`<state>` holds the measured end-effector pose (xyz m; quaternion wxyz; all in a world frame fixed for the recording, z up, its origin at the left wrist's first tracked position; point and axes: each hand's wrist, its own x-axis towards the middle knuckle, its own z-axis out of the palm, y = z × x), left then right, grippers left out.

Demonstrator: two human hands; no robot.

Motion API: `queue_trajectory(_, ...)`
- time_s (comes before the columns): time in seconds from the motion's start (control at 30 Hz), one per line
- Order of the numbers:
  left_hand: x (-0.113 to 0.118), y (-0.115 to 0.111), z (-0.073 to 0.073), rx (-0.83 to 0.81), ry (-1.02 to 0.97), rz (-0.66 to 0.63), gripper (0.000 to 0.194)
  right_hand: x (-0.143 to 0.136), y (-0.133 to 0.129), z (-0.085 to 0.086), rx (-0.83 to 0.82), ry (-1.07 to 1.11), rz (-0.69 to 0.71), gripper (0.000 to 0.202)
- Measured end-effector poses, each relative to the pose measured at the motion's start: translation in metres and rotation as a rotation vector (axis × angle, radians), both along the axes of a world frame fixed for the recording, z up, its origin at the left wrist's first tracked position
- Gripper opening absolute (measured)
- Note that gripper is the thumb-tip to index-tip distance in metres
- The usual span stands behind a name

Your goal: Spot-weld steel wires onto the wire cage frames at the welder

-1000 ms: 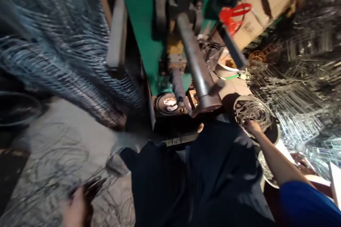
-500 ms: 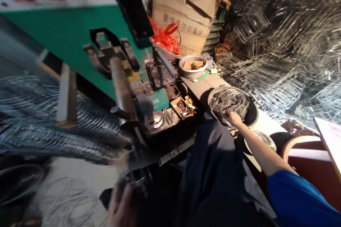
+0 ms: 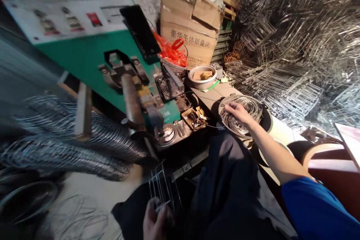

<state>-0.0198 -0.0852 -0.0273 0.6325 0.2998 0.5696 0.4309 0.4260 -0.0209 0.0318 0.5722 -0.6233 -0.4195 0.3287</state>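
My left hand (image 3: 157, 219) is closed around a small wire frame (image 3: 161, 185) made of thin bent metal rods, held low over my dark-clothed lap. My right hand (image 3: 238, 112) is over a round tub (image 3: 268, 122) full of curved metal wires (image 3: 251, 107). Its thumb and fingers are pinched together on what looks like a thin wire, of which little shows. To the left stands a green machine (image 3: 84, 54) with a thick metal cylinder (image 3: 131, 97) jutting toward me.
Stacked wire rings (image 3: 107, 157) hang at the left. A small box of metal parts (image 3: 194, 120) and a white bowl (image 3: 202, 82) sit ahead. Piled wire racks (image 3: 295, 86) fill the right, behind a brown-red bin (image 3: 329, 168). A cardboard box (image 3: 188, 26) stands at the back.
My right hand has lifted from among the wires in the tub, fingertips shifting up and left. My left hand has moved right with the wire frame, which now shows more clearly. The view has tilted.
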Motion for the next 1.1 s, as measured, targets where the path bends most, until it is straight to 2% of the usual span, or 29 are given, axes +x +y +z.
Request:
queue_trajectory(0.07,0.001,0.009,0.001,0.033,-0.003,-0.022,0.053,-0.017,0.012,0.011,0.028,-0.035,0.038,0.046)
queue_trajectory(0.13,0.004,0.017,0.001,0.061,-0.004,-0.024,0.053,-0.036,0.016,0.015,0.049,-0.074,0.08,0.047)
queue_trajectory(0.27,0.012,0.032,0.003,0.159,-0.04,0.006,0.054,-0.077,0.016,0.006,-0.055,-0.246,0.18,0.052)
queue_trajectory(0.37,0.016,0.039,0.006,0.229,-0.118,-0.021,0.05,-0.111,0.019,-0.004,-0.055,-0.368,0.197,0.051)
queue_trajectory(0.57,0.014,0.036,0.012,0.3,-0.182,-0.024,0.049,-0.169,0.023,-0.01,-0.05,-0.392,0.409,0.054)
queue_trajectory(0.77,0.015,0.038,0.011,0.303,-0.173,-0.038,0.049,-0.187,0.028,-0.003,-0.057,-0.395,0.496,0.054)
queue_trajectory(0.93,0.024,0.05,0.006,0.3,-0.121,-0.048,0.049,-0.191,0.038,0.003,-0.045,-0.443,0.535,0.052)
queue_trajectory(1.1,0.031,0.063,0.003,0.32,-0.054,-0.035,0.049,-0.194,0.051,0.001,0.012,-0.549,0.582,0.053)
